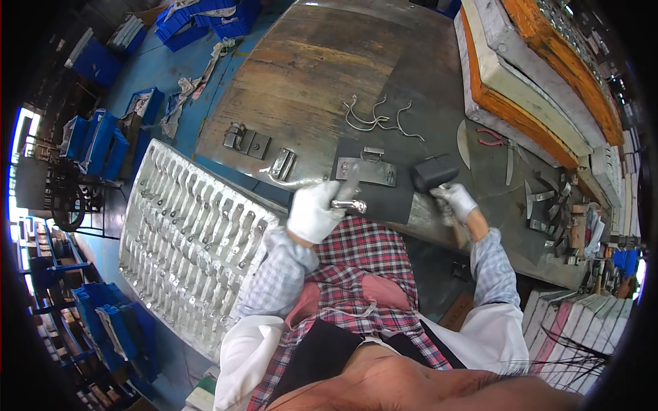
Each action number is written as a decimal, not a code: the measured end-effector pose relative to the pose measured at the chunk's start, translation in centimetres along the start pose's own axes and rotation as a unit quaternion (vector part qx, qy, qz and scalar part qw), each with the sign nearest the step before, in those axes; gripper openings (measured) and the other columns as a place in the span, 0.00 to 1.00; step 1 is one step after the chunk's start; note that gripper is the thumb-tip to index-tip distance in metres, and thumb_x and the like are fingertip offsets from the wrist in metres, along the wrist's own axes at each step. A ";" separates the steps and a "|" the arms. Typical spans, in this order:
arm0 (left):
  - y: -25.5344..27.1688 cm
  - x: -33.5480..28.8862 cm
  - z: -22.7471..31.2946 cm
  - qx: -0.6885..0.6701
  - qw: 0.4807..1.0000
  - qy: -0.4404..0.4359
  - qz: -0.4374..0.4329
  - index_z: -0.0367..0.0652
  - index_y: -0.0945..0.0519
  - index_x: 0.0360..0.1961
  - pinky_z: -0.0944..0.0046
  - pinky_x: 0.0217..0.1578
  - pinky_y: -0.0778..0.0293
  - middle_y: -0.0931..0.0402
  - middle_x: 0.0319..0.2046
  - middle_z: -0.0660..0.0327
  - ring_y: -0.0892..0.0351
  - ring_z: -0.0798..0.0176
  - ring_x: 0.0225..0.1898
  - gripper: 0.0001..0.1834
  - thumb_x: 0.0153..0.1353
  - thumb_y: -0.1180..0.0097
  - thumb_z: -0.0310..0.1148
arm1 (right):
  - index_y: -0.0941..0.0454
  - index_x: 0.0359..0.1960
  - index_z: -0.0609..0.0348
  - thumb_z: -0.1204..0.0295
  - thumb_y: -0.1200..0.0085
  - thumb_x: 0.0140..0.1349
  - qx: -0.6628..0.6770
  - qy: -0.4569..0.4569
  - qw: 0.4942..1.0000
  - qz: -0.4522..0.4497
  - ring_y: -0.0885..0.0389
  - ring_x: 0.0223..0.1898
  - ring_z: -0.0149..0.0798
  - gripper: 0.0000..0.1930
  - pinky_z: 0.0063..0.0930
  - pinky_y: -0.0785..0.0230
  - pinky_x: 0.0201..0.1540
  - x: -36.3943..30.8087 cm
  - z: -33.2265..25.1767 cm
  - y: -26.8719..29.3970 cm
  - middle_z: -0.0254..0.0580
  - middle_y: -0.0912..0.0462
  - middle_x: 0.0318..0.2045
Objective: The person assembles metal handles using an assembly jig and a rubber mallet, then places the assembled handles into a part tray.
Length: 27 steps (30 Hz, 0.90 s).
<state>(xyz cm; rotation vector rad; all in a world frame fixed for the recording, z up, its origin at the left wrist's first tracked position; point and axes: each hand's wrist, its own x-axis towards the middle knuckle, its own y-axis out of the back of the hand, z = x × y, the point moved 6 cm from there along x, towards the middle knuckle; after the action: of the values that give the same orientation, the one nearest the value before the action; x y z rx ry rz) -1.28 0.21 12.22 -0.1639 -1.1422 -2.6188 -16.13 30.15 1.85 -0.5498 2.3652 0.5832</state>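
My gloved left hand (314, 212) is closed around a shiny metal piece (352, 205), whose rounded end sticks out to the right. A blurred grey strip rises beside that hand's fingers; I cannot tell whether it is held too. In my gloved right hand (457, 201) is a mallet with a black head (434, 172), raised over the table edge. A curved metal plate with a small block (368, 171) lies on a dark mat just beyond my left hand. Farther left sit a small metal bracket (282, 164) and a metal fixture (247, 140).
Several bent metal rods (381, 123) lie on the worn table (295, 82). Red-handled pliers (491, 138) and loose metal strips are at right, beneath stacked padded trays (528, 82). A white tray full of metal parts (192, 240) stands at my left. Blue bins (103, 137) are on the floor.
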 end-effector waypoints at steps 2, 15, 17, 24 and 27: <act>-4.7 0.0 -1.7 -0.008 0.999 -0.030 -0.029 0.39 0.21 0.29 0.53 0.29 0.27 0.22 0.25 0.50 0.21 0.46 0.28 0.05 0.52 0.42 0.30 | 0.26 0.26 0.55 0.65 0.43 0.59 0.123 -0.071 0.989 -0.035 0.43 0.12 0.20 0.10 0.19 0.55 0.14 -3.2 -1.9 -3.1 0.24 0.33 0.14; -8.2 -0.9 -5.1 -0.001 0.981 0.151 -0.125 0.42 0.20 0.29 0.51 0.32 0.26 0.22 0.24 0.47 0.22 0.43 0.30 0.16 0.56 0.43 0.45 | 0.23 0.28 0.51 0.68 0.42 0.46 -0.552 0.255 0.753 0.250 0.21 0.24 0.50 0.07 0.42 0.31 0.26 -9.7 -6.6 2.2 0.44 0.20 0.23; -6.9 -0.7 -4.4 -0.099 0.962 0.214 -0.136 0.36 0.19 0.36 0.60 0.28 0.25 0.20 0.22 0.50 0.18 0.55 0.25 0.21 0.56 0.40 0.47 | 0.22 0.30 0.50 0.68 0.42 0.46 -0.529 0.346 0.712 0.306 0.21 0.27 0.47 0.08 0.41 0.30 0.28 -10.4 -6.4 1.1 0.42 0.19 0.26; -8.0 -1.7 -5.5 -0.584 0.707 0.387 -0.092 0.36 0.22 0.40 0.72 0.09 0.42 0.21 0.24 0.55 0.31 0.70 0.12 0.23 0.65 0.50 0.50 | 0.18 0.33 0.60 0.68 0.40 0.55 -0.057 0.330 0.942 -0.017 0.22 0.20 0.33 0.09 0.29 0.30 0.24 -3.6 -5.1 -15.1 0.44 0.19 0.24; -6.2 0.6 -10.5 -0.339 0.874 0.322 0.128 0.35 0.20 0.40 0.70 0.26 0.26 0.19 0.28 0.56 0.20 0.67 0.26 0.15 0.62 0.44 0.38 | 0.19 0.32 0.64 0.69 0.40 0.57 0.037 0.173 0.981 0.075 0.26 0.17 0.24 0.09 0.23 0.36 0.20 -2.0 -6.0 -13.5 0.40 0.25 0.12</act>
<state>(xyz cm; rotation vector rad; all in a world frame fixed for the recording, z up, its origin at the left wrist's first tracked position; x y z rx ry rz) -3.66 -3.57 0.82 0.3757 0.0370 -2.4060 -10.61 16.42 3.83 -0.4730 2.7634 0.4955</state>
